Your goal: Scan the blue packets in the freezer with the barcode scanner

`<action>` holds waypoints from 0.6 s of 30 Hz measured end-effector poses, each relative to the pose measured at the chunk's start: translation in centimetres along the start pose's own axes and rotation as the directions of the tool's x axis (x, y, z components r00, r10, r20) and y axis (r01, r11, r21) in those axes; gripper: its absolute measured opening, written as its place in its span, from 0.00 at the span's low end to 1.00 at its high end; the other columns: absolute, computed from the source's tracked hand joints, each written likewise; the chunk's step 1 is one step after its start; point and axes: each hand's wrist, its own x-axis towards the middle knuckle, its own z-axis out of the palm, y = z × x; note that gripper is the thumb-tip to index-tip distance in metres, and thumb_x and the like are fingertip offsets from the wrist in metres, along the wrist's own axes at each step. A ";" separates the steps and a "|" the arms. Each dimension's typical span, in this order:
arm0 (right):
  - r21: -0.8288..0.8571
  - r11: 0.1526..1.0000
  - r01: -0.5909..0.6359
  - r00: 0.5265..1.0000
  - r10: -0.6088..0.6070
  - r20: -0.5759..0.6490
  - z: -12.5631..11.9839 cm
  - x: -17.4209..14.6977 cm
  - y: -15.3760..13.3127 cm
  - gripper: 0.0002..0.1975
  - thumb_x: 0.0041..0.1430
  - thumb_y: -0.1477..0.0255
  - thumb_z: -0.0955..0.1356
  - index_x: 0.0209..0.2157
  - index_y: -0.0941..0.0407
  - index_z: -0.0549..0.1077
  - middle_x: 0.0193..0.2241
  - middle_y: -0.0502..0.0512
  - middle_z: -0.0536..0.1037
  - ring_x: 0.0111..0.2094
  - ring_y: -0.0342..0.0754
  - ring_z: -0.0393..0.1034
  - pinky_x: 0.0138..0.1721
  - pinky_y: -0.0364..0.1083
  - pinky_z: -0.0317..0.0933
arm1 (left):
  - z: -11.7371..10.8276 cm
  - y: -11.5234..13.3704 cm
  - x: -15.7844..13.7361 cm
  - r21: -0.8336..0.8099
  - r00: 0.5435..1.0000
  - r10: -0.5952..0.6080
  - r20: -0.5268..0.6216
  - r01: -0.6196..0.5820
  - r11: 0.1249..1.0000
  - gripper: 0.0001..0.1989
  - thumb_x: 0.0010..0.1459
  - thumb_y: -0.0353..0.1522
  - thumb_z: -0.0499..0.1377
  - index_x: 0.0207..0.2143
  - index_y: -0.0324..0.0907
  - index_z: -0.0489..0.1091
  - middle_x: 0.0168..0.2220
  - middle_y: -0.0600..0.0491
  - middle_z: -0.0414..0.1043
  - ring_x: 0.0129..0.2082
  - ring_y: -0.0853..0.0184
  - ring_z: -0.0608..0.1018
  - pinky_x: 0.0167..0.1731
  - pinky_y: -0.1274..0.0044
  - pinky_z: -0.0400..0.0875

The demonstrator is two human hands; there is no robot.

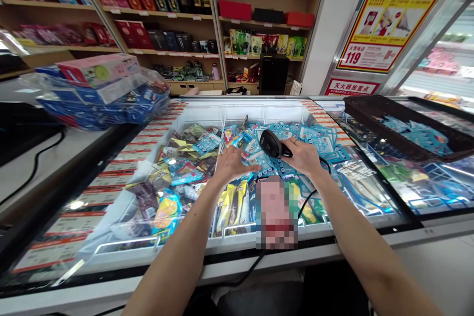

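Right hand (302, 157) grasps the scanner (271, 143), likely light, rigid and drop-sensitive, by its handle (285, 150); left hand (230, 162) spread.

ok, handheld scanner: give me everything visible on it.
The scanner is black, with a broad rounded head and a narrower handle, in what looks like plastic. The right hand grips the handle, hiding much of it. The head points away from that hand, toward the left hand's side, above the blue packets in the freezer. A black cord, apparently the scanner's, shows by the right wrist and runs toward the person. Whether it is scanning can't be told.
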 end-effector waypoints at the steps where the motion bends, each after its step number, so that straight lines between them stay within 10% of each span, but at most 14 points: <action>1: -0.003 1.000 -0.001 1.000 0.001 0.000 0.0 0.0 0.0 0.19 0.59 0.62 0.63 0.51 0.51 0.68 0.44 0.54 0.75 0.38 0.48 0.70 0.31 0.44 0.54 | 0.2 -0.2 0.1 0.003 1.000 0.016 -0.006 -0.016 1.000 0.26 0.33 0.56 0.65 0.26 0.46 0.71 0.36 0.47 0.68 0.46 0.51 0.70 0.47 0.62 0.63; 18: -0.006 1.000 -0.019 1.000 0.019 0.017 0.0 0.0 -0.2 0.19 0.59 0.62 0.63 0.51 0.51 0.68 0.43 0.54 0.75 0.38 0.49 0.70 0.31 0.44 0.54 | 1.1 1.2 -0.7 -0.061 0.986 -0.085 -0.145 0.077 0.995 0.27 0.34 0.54 0.65 0.27 0.43 0.66 0.38 0.43 0.68 0.49 0.44 0.67 0.50 0.54 0.58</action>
